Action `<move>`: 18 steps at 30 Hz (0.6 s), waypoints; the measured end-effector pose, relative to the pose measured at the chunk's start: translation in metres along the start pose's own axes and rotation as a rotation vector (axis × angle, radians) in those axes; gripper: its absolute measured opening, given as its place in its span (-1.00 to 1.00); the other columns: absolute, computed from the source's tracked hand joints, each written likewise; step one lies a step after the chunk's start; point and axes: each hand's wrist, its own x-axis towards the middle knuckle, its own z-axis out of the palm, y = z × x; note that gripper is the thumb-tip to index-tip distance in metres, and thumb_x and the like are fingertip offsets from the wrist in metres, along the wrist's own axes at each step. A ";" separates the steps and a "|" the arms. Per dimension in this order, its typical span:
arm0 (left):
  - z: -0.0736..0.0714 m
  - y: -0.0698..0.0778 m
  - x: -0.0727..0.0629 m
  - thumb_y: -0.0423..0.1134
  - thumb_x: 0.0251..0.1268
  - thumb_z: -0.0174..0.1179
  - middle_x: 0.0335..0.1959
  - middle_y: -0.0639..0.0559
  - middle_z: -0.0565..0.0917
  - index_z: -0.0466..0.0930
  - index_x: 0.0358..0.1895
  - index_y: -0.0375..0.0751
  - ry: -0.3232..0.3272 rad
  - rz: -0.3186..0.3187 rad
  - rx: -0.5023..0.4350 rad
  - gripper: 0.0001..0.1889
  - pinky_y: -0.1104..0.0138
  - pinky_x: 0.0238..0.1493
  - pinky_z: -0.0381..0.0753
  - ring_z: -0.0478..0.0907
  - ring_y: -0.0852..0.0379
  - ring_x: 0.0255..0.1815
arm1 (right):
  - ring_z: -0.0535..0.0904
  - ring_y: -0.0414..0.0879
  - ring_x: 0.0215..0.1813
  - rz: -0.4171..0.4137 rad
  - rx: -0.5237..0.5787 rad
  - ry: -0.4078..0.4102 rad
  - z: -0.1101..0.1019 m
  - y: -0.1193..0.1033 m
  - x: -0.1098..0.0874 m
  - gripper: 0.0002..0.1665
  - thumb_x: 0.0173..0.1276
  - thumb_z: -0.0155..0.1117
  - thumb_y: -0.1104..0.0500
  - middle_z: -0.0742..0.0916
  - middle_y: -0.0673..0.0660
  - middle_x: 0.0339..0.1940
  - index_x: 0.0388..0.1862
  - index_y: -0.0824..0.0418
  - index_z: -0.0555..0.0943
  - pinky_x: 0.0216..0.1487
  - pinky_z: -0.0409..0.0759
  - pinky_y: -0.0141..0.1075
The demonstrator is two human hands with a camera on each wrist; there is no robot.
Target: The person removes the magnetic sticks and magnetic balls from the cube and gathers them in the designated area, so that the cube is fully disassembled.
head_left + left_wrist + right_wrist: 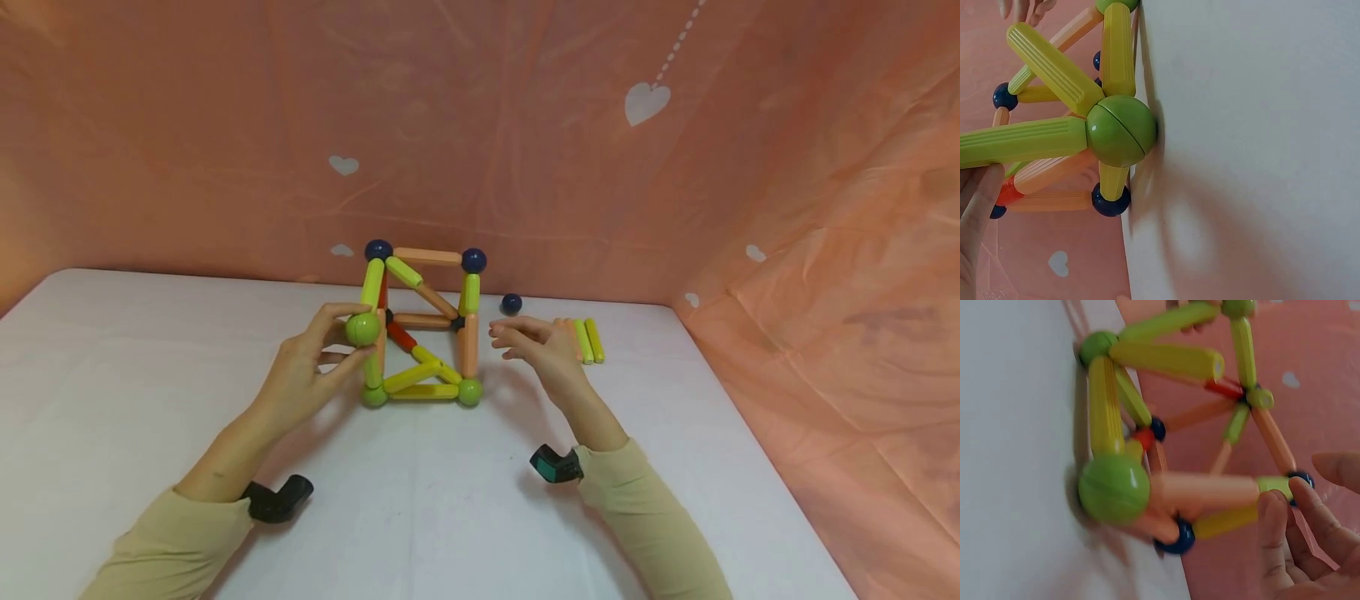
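A box-like frame of magnetic building rods and balls stands on the table, with green balls at its front and dark blue balls at its back. At its front left, my left hand (303, 362) holds the upper green ball (363, 328) between thumb and fingers. An upright green rod (1022, 142) joins that ball to a lower green ball (1121, 130). From the lower ball a yellow rod (1169, 359) slants up, its far end loose. Just right of the frame, my right hand (551, 358) hovers with fingers loosely bent and nothing between them. A peach upright rod (470, 346) is nearest it.
Behind my right hand lie several loose rods, among them a yellow rod (595, 340). One loose dark blue ball (512, 303) sits at the table's back edge. A pink cloth (495, 125) with white hearts hangs behind the white table (420, 500).
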 end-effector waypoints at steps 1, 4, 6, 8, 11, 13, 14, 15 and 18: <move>0.000 0.000 0.000 -0.52 0.15 0.27 -0.07 -0.27 0.67 0.35 0.17 -0.27 0.001 0.000 -0.001 -0.50 0.14 -0.27 0.69 0.66 -0.15 -0.10 | 0.66 -0.19 -0.16 0.001 -0.004 -0.011 0.004 -0.001 -0.001 -0.63 0.36 0.23 0.20 0.73 0.06 -0.11 0.05 0.41 0.58 -0.04 0.61 -0.23; 0.001 -0.001 0.000 -0.53 0.15 0.27 -0.07 -0.27 0.68 0.36 0.16 -0.27 0.002 0.001 -0.003 -0.50 0.14 -0.27 0.69 0.66 -0.15 -0.10 | 0.64 -0.16 -0.13 0.015 -0.017 -0.045 0.015 -0.003 -0.002 -0.64 0.35 0.24 0.19 0.74 0.08 -0.08 0.05 0.39 0.59 0.03 0.58 -0.11; 0.001 -0.001 0.001 -0.52 0.15 0.27 -0.07 -0.27 0.68 0.35 0.16 -0.27 0.000 0.001 -0.006 -0.50 0.15 -0.27 0.70 0.66 -0.15 -0.11 | 0.62 -0.13 -0.12 0.026 -0.026 -0.054 0.022 -0.005 -0.003 -0.64 0.35 0.24 0.20 0.74 0.07 -0.10 0.04 0.38 0.60 0.04 0.58 -0.11; 0.001 -0.002 0.001 -0.52 0.16 0.27 -0.08 -0.27 0.68 0.35 0.17 -0.26 -0.002 0.001 -0.009 -0.50 0.15 -0.27 0.70 0.66 -0.15 -0.12 | 0.60 -0.10 -0.13 0.039 -0.025 -0.068 0.029 -0.005 -0.004 -0.65 0.35 0.24 0.21 0.74 0.04 -0.15 0.04 0.37 0.61 0.04 0.57 -0.16; 0.002 -0.002 0.001 -0.51 0.17 0.27 -0.09 -0.27 0.68 0.35 0.17 -0.25 -0.008 -0.001 -0.010 -0.50 0.14 -0.27 0.70 0.67 -0.15 -0.13 | 0.59 -0.10 -0.13 0.046 -0.025 -0.099 0.037 -0.004 -0.004 -0.66 0.35 0.23 0.20 0.73 0.02 -0.16 0.03 0.36 0.62 0.06 0.56 -0.18; 0.002 -0.003 0.001 -0.50 0.17 0.27 -0.09 -0.27 0.68 0.34 0.18 -0.24 -0.010 -0.001 -0.010 -0.50 0.13 -0.28 0.70 0.67 -0.15 -0.14 | 0.60 -0.04 -0.09 0.055 -0.028 -0.123 0.042 -0.002 -0.005 -0.67 0.35 0.24 0.18 0.72 0.05 -0.12 0.03 0.33 0.63 0.09 0.56 -0.17; 0.002 -0.003 0.001 -0.50 0.17 0.27 -0.09 -0.27 0.68 0.34 0.18 -0.23 -0.011 0.000 -0.012 -0.50 0.13 -0.28 0.70 0.67 -0.14 -0.14 | 0.60 -0.02 -0.10 0.058 -0.028 -0.134 0.044 -0.001 -0.005 -0.67 0.35 0.24 0.18 0.72 0.06 -0.11 0.02 0.32 0.63 0.08 0.57 -0.16; 0.002 -0.003 0.001 -0.50 0.17 0.27 -0.09 -0.26 0.68 0.34 0.18 -0.23 -0.013 0.001 -0.014 -0.49 0.13 -0.28 0.70 0.67 -0.14 -0.14 | 0.61 -0.02 -0.09 0.058 -0.033 -0.141 0.047 0.000 -0.005 -0.68 0.35 0.24 0.18 0.72 0.07 -0.09 0.02 0.31 0.64 0.07 0.58 -0.17; 0.003 -0.004 0.001 -0.50 0.17 0.26 -0.10 -0.26 0.69 0.34 0.18 -0.23 -0.012 0.005 -0.017 -0.50 0.14 -0.28 0.70 0.67 -0.14 -0.15 | 0.59 -0.03 -0.12 0.064 -0.054 -0.146 0.052 0.000 -0.005 -0.69 0.35 0.26 0.16 0.71 0.07 -0.07 0.01 0.27 0.66 -0.01 0.60 -0.26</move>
